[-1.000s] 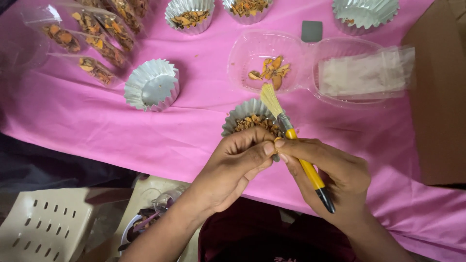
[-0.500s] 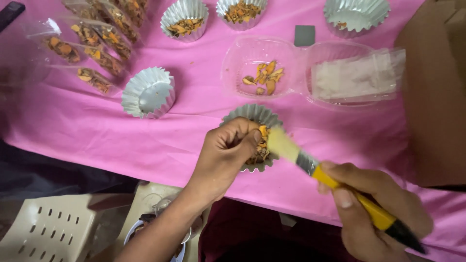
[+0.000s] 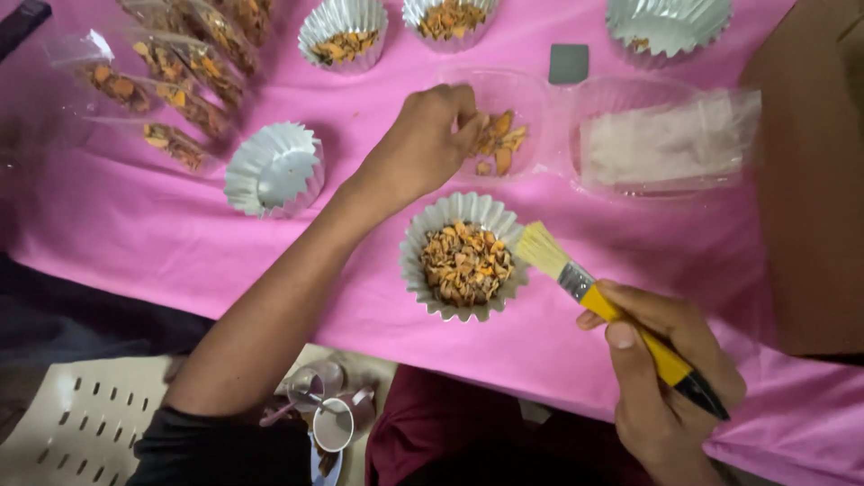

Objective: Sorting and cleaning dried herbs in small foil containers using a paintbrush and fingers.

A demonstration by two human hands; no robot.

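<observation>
Left hand [image 3: 423, 144] pinching orange chips [image 3: 499, 144] in a clear tray [image 3: 531, 99], right hand [image 3: 670, 378] gripping a yellow brush [image 3: 621, 315], bristles beside a filled foil cup [image 3: 463, 256], empty foil cup [image 3: 274, 171] and bagged chips [image 3: 162, 90] nearby on pink cloth [image 3: 135, 243].

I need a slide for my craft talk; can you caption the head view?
Left hand reaches into a clear tray of orange pieces; right hand holds a yellow-handled brush beside a filled foil cup.

Directly in front of you a filled foil cup [image 3: 465, 258] sits on the surface [image 3: 135, 243]. Behind it lies a clear tray [image 3: 531, 99], your left hand [image 3: 423, 144] reaching into it. Your right hand [image 3: 670, 378] holds a brush [image 3: 612, 310] just right of the cup. An empty cup [image 3: 274, 171] stands to the left, bags [image 3: 162, 90] behind it.
</observation>
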